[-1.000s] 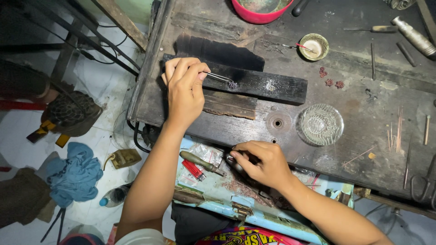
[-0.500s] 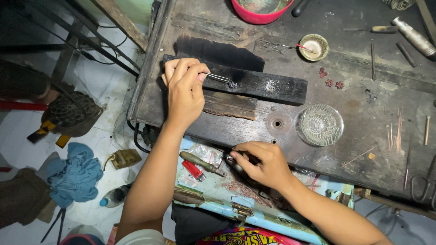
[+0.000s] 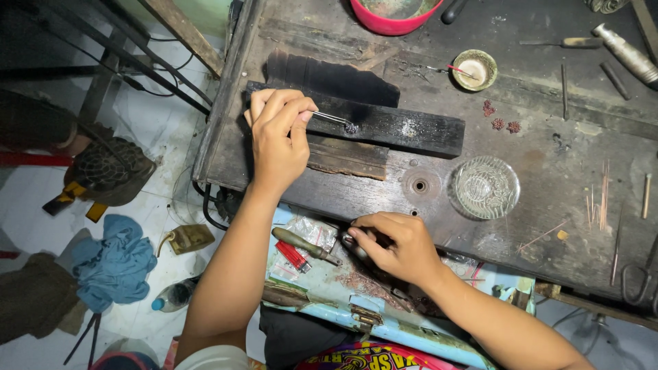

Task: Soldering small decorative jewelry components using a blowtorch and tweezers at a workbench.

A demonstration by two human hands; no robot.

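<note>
Dim, uneven light falls on the dark bench (image 3: pixel 548 274), brightest over the pale floor (image 3: pixel 157 137) at 9 o'clock. The glass dish (image 3: pixel 486 187) at 3 o'clock catches a soft glint. Both forearms are evenly lit, casting faint shadows. Corners at 11 and 1 o'clock sink into gloom; focus holds sharp centrally, edges slightly stretched.

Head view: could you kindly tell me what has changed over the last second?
Nothing visibly changed. The left hand still pinches the tweezers against the charred wooden block, and the right hand still rests in the open drawer.
</note>
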